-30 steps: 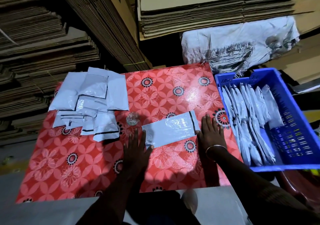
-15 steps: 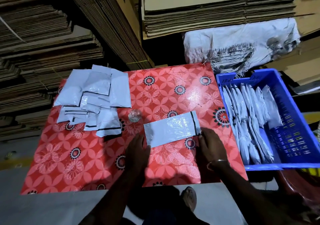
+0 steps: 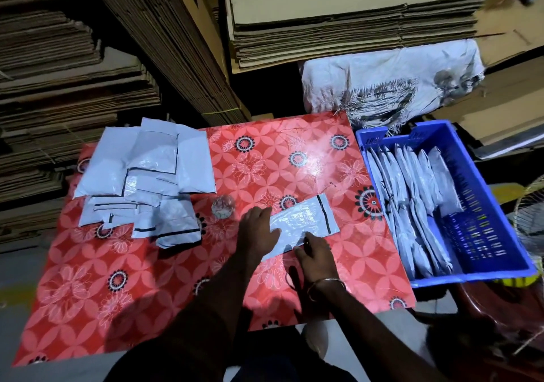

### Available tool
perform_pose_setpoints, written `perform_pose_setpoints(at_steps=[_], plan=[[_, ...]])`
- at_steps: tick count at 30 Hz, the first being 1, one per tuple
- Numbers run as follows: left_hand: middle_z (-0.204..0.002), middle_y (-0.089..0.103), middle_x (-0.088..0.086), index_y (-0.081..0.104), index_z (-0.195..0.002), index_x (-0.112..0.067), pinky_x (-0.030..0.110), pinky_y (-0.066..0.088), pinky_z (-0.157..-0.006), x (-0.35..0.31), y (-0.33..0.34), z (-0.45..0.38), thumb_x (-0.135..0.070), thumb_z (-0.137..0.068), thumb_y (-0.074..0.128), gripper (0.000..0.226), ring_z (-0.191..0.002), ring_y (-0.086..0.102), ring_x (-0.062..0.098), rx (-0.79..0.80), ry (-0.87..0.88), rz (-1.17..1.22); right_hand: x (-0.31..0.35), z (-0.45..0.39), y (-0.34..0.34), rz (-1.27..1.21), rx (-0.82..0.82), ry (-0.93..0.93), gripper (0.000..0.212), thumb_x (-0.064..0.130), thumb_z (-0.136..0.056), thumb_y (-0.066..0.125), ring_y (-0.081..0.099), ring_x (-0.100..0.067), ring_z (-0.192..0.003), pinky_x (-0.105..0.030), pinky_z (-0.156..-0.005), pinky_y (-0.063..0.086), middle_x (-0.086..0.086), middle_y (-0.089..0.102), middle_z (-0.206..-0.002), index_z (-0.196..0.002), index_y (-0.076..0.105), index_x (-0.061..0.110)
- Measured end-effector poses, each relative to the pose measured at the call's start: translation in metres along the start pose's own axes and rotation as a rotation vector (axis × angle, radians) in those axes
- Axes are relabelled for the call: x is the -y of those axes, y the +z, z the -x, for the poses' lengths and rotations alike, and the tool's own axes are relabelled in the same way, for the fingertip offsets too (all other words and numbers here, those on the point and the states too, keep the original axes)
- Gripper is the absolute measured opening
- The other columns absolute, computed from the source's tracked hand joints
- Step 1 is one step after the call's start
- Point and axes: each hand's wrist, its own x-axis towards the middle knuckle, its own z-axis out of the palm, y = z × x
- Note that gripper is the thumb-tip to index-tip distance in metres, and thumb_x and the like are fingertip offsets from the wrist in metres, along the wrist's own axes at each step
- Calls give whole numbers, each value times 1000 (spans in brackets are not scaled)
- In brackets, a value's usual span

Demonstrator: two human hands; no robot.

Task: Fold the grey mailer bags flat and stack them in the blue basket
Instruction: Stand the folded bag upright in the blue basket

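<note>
One grey mailer bag point(image 3: 306, 222) with a black strip near its right end lies on the red floral tabletop point(image 3: 279, 157). My left hand point(image 3: 257, 231) rests flat on the bag's left part. At the bag's near edge, the fingers of my right hand point(image 3: 316, 253) pinch it and lift it a little. A loose pile of grey mailer bags point(image 3: 144, 181) covers the table's far left. The blue basket point(image 3: 482, 240) stands off the table's right side, with several folded grey bags point(image 3: 412, 205) standing in a row in its left half.
A small clear round object point(image 3: 223, 207) sits on the table between the pile and my left hand. Stacks of flat cardboard point(image 3: 338, 22) rise behind and to the left. A crumpled printed sack point(image 3: 391, 81) lies behind the basket. A wire fan guard point(image 3: 530, 210) shows at the right edge.
My left hand slid up from the table onto the bag's left end. My right hand moved left from the bag's right end to its near edge and took hold of it.
</note>
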Motion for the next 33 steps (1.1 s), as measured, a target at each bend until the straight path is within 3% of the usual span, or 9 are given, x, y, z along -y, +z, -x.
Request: perform_pose_setpoints(at_steps=[6, 10, 13, 18, 19, 21, 25, 30, 33], plan=[[-97, 71, 3, 67, -93, -18, 35, 51, -80, 1, -11, -9, -40, -82, 75, 26, -97, 65, 29, 139, -150, 142, -11, -18, 9, -76, -48, 99, 22, 44, -70, 60, 47, -20, -73, -31, -64, 32, -3, 50, -76, -70, 45, 27], [-76, 55, -2, 57, -81, -16, 19, 31, -51, -7, -21, -12, -29, -83, 82, 28, -73, 51, 17, 231, -168, 303, 4, -22, 3, -138, -107, 75, 27, 26, -74, 61, 32, -9, -55, -31, -54, 27, 4, 35, -60, -64, 36, 21], [-81, 57, 0, 62, -89, -10, 22, 32, -55, -16, -26, -13, -19, -82, 82, 23, -75, 50, 15, 263, -127, 388, 14, -23, -5, -229, -155, 90, 27, 26, -77, 60, 31, -8, -55, -31, -54, 28, 5, 34, -60, -66, 37, 18], [-101, 64, -4, 62, -109, -7, 2, 36, -61, -47, -28, -15, -9, -85, 78, 29, -96, 60, 9, 272, -45, 486, 18, -30, -25, -393, -225, 138, 22, 34, -83, 65, 39, -12, -65, -31, -60, 36, -1, 39, -76, -72, 47, 25], [-104, 64, -3, 61, -111, -8, 5, 39, -66, -57, -28, -16, -8, -85, 78, 31, -98, 61, 9, 273, -42, 522, 13, -34, -30, -416, -246, 156, 12, 39, -83, 66, 51, -13, -74, -31, -68, 45, -2, 50, -89, -84, 61, 28], [-106, 66, -1, 60, -110, -12, 19, 47, -79, -78, -23, -21, -5, -85, 78, 33, -101, 63, 12, 275, -57, 630, 2, -46, -45, -450, -273, 190, 44, 41, -85, 68, 60, -15, -112, -32, -94, 49, -6, 57, -127, -126, 67, 24], [-105, 71, 3, 59, -105, -20, 40, 55, -92, -125, 0, -33, -11, -75, 81, 37, -101, 69, 21, 280, -58, 726, -15, -65, -91, -513, -298, 205, 55, 36, -87, 69, 51, -15, -130, -33, -111, 41, -5, 50, -142, -138, 60, 19], [-94, 64, -11, 60, -110, -13, 21, 50, -85, -205, 41, -43, 3, -80, 77, 38, -91, 63, 1, 309, -72, 815, -61, -95, -165, -465, -334, 217, 46, 25, -87, 71, 60, -24, -119, -24, -95, 47, -16, 58, -133, -130, 65, 6], [-98, 66, -6, 59, -108, -14, 30, 52, -89, -256, 77, -48, -7, -75, 75, 37, -91, 64, -1, 328, -94, 861, -102, -110, -211, -444, -326, 251, 42, 25, -88, 72, 62, -22, -114, -16, -89, 48, -17, 60, -130, -126, 68, 6]])
